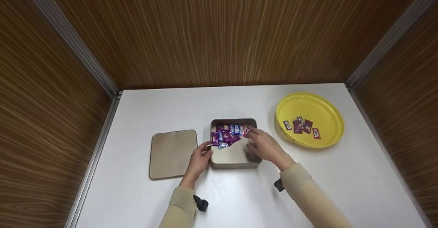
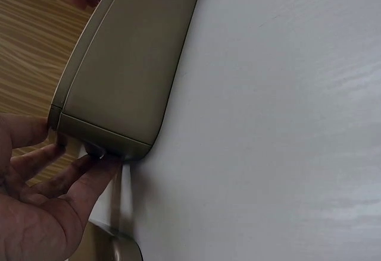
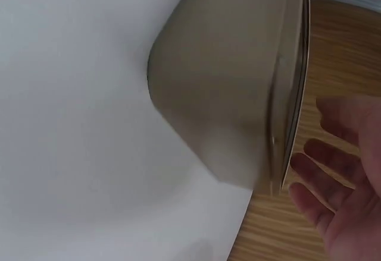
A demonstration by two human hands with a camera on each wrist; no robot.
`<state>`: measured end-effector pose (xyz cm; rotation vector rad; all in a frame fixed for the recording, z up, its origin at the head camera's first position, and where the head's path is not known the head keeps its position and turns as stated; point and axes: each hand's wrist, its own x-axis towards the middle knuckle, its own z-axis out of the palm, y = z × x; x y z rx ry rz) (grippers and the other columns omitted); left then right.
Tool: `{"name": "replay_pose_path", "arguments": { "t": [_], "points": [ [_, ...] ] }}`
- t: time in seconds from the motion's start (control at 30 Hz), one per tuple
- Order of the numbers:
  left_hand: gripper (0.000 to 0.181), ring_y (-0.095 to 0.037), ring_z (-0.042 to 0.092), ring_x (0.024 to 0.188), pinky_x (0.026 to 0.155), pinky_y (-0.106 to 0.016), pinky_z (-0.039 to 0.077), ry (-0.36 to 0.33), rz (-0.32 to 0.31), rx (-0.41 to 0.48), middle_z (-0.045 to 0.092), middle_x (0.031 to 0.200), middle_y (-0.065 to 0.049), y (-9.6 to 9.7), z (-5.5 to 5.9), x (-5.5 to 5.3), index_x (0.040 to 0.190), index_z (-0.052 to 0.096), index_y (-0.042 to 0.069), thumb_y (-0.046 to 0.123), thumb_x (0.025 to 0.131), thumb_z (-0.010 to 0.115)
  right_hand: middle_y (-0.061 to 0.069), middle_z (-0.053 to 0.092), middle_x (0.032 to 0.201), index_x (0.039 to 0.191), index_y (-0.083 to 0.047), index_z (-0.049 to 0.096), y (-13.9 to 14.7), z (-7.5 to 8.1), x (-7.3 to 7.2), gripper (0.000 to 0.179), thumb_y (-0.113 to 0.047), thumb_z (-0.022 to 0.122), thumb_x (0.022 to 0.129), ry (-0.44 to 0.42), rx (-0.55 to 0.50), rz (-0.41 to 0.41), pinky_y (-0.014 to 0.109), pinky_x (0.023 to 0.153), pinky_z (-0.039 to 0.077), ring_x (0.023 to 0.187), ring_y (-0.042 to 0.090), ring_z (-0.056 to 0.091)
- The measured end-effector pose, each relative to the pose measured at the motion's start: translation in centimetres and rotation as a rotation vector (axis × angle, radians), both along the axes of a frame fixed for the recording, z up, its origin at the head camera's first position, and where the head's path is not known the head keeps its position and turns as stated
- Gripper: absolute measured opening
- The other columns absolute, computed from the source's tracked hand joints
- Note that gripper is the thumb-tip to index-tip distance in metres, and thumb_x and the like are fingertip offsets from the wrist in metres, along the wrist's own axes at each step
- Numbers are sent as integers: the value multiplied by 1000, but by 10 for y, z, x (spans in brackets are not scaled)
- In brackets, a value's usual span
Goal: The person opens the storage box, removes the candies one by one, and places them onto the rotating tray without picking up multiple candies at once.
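As the white table (image 1: 236, 197) is viewed from above, an open metal tin (image 1: 236, 154) is seen mid-table, mouth upward, near-square, sides running 12 to 6. Its 8 o'clock wall is gripped by the left hand (image 1: 198, 161). The right hand (image 1: 268, 147), fingers loosely parted, is held over its 3 o'clock rim. Wrapped candies (image 1: 226, 136) are heaped toward 11, blue packets (image 1: 236, 129) pointing 12-to-6. A flat lid (image 1: 172, 152) is laid at 9.
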<state>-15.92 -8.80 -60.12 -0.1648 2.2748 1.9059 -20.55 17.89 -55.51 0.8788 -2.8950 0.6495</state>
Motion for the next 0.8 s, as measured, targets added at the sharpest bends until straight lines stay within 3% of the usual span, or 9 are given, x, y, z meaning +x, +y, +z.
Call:
{"name": "replay_pose_path", "arguments": {
  "t": [0.13, 0.33, 0.43, 0.57, 0.67, 0.8],
  "points": [
    [43, -29, 59, 108, 89, -37, 51, 3, -2, -8, 58, 125, -23, -1, 0, 0, 140, 48, -3, 3, 98, 55, 9, 63, 107, 111, -3, 69, -14, -7, 3, 34, -26, 76, 87, 3, 38, 71, 42, 84, 52, 94, 26, 63],
    [43, -33, 59, 112, 92, -38, 51, 11, -13, 21, 57, 126, -26, -1, -1, -1, 140, 47, -5, 2, 98, 55, 9, 63, 108, 116, -4, 68, -31, -16, 5, 44, -34, 76, 86, -31, 90, 114, 42, 84, 53, 95, 25, 62],
    [43, -34, 59, 113, 93, -39, 50, 10, -13, 23, 56, 127, -26, -1, -2, -1, 140, 47, -5, 2, 98, 55, 15, 60, 123, 128, -3, 62, -37, -19, 5, 57, -37, 76, 86, -80, 133, 102, 46, 92, 50, 108, 31, 60],
    [43, -34, 59, 113, 93, -39, 50, 8, -13, 17, 56, 128, -26, -1, -2, -1, 140, 48, -5, 2, 98, 55, 21, 45, 145, 144, -1, 46, -43, -22, 5, 78, -45, 74, 86, -159, 208, 57, 50, 106, 38, 129, 38, 46],
    [43, -34, 59, 112, 93, -39, 50, 10, -15, 17, 56, 128, -26, -2, -2, -1, 140, 47, -5, 3, 98, 55, 22, 37, 150, 149, 0, 38, -46, -23, 4, 87, -49, 72, 86, -186, 242, 34, 49, 110, 33, 135, 39, 39],
    [43, -33, 59, 112, 93, -39, 50, 8, -14, 20, 56, 128, -26, -2, -2, -1, 140, 47, -5, 4, 98, 54, 23, 38, 149, 147, 2, 40, -46, -24, 2, 86, -51, 71, 86, -179, 274, 30, 49, 110, 33, 134, 39, 40]
  ]
}}
